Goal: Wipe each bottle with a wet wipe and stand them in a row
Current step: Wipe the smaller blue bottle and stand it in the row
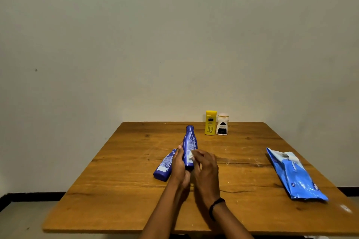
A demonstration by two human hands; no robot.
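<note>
1. Near the middle of the tabletop (126,190), the left hand (179,167) curls round the lower part of a tall blue bottle (190,141), which leans a little with its cap toward the far edge. Whether its base touches the wood I cannot tell.
2. The right hand (206,169) pinches a small white wet wipe (191,155) in its fingertips and presses it against the bottle's side.
3. A second blue bottle (164,167) lies flat just beside the left hand. A careless sweep of the wrist could likely roll it toward the left edge.
4. A yellow bottle (210,123) and a white bottle (222,125) stand side by side at the far edge, right of middle. Setting the tall one down in a hurry could topple them.
5. The wet plastic probably turns slick, so the bottle may slip in a loose hold.
6. The wipes pack (295,176) lies near the right edge with its flap apparently up, so the wipes might dry out.
</note>
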